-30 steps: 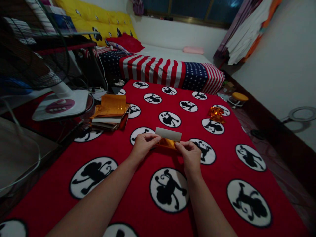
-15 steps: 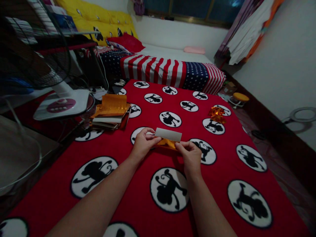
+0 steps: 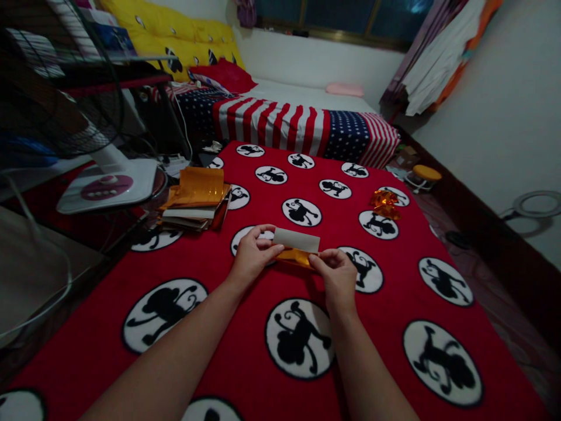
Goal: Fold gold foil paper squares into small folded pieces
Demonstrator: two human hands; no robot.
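Both my hands hold a small sheet of gold foil paper (image 3: pixel 297 247) with a white back, folded over just above the red monkey-print blanket (image 3: pixel 307 193). My left hand (image 3: pixel 252 254) pinches its left end between thumb and fingers. My right hand (image 3: pixel 336 276) pinches its right end the same way. The white flap faces me and the gold side shows below it.
A stack of gold foil sheets (image 3: pixel 196 196) lies at the blanket's left edge. A folded gold foil piece (image 3: pixel 384 203) sits at the far right. A white fan base (image 3: pixel 107 184) stands at left, a bed with a striped cover (image 3: pixel 302 126) behind.
The paper and both hands have shifted very slightly left and away from me; the grip is unchanged.
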